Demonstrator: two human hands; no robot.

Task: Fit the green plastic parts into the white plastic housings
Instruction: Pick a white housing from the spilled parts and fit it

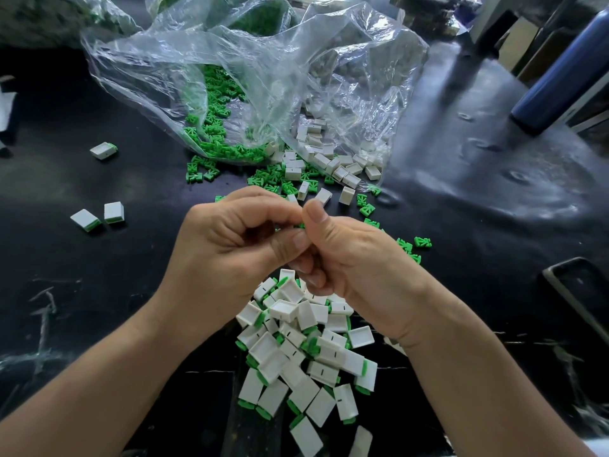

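My left hand and my right hand meet above the middle of the black table, fingers curled and fingertips pressed together. Only a green sliver shows between them; whatever else they hold is hidden. Below my hands lies a pile of white housings with green parts fitted. Loose green parts spill from a clear plastic bag beyond my hands. Empty white housings lie to their right.
Three fitted housings lie apart at the left. A few green parts are scattered right of my hands. A dark blue bottle stands at the far right, a dark rectangular frame nearer.
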